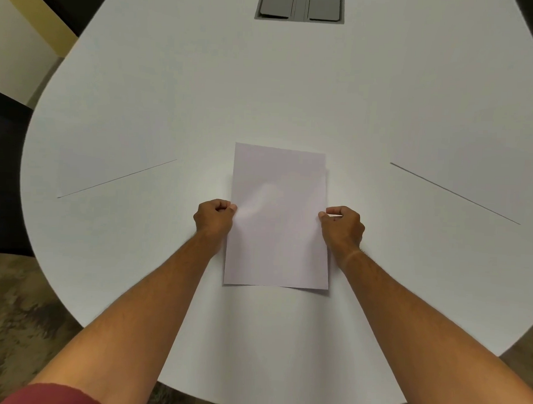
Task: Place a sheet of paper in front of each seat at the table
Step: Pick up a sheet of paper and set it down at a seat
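Roughly, left to right: a flat white paper sheet [109,163] is seen lying on the white rounded table [263,81] at the left, barely told apart from the top except by its thin dark near edge. Next, the left hand [214,218] is curled into a loose fist, fingers [226,206] bunched together and pinched on the left long edge of the pale, slightly lilac rectangular paper sheet [278,220] in the centre. That centre sheet is laid portrait-wise on the table, straight ahead of the person, near the close rim; its far right corner shows a second edge just offset, so more than one sheet may be stacked there, though this cannot be told for sure. The right hand [344,225] is closed the same way, fingertips nipped on the right long edge at about mid-height. Further right, another flat white paper sheet [471,172] is lying on the table, marked by its dark near edge. A grey recessed panel [300,5] is set in the table far ahead.

Handling, as judged: the paper is very light, thin and floppy, easily creased or bent, and likely to slide on the smooth top. It is best taken by both side edges with a light pinch, kept flat and low, and released gently so it is not dragged askew.
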Motion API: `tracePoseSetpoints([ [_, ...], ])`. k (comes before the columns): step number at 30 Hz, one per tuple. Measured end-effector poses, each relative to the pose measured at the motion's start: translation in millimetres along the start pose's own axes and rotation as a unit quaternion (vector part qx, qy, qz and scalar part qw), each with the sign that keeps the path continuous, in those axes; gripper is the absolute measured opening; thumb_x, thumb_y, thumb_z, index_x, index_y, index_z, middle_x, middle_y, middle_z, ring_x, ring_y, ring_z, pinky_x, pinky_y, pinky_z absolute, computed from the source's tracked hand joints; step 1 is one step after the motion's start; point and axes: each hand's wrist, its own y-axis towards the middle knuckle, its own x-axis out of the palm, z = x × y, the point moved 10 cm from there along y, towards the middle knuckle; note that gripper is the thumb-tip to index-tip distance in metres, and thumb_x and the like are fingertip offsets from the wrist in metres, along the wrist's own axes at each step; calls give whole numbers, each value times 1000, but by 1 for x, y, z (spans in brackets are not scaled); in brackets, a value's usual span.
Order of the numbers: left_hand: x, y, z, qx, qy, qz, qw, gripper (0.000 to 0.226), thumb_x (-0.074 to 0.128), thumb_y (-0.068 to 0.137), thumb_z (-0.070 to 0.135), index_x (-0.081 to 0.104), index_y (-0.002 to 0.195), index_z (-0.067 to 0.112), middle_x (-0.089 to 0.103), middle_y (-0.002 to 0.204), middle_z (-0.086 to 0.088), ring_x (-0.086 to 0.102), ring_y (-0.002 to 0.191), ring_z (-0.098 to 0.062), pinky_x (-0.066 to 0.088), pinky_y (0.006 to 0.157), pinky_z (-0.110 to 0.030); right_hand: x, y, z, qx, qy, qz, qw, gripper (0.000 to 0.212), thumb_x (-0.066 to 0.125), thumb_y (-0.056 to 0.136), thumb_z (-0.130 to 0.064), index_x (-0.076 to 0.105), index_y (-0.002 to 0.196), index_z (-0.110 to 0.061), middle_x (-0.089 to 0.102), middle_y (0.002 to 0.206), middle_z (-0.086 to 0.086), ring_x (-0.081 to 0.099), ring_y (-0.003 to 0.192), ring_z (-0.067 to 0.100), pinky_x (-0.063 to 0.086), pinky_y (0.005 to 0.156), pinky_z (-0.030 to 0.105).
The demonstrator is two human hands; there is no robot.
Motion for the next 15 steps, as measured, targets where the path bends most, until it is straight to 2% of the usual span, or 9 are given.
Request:
tracePoseSetpoints([
  [3,-1,-1,0,-4,-7,-4,1000,3,70,89,15,68,87,12,65,92,2,58,86,-13,41,78,-20,-2,1,1,2,12,6,1000,20,68,89,-23,68,106,-12,71,102,6,64,87,21,52,84,30],
  [6,-2,-1,3,-3,-9,-2,1000,4,70,88,13,68,86,13,65,93,0,59,87,-14,43,79,-21,-3,1,0,3,29,5,1000,18,70,87,-19,71,103,-9,72,98,6,66,90,22,54,90,35],
  [12,-6,-4,11,-2,-9,3,1000,5,73,87,13,69,84,12,67,90,-3,60,81,-15,50,79,-24,-9,-3,-8,-9,53,-1,999,11,71,87,-15,73,94,-6,72,96,6,67,92,22,55,91,37],
  [15,-10,-8,16,0,-10,3,1000,5,73,86,13,69,84,11,68,90,-5,61,80,-17,53,81,-27,-15,-5,-13,-16,70,-6,997,8,71,87,-14,73,91,-7,71,92,4,65,88,19,54,86,31],
])
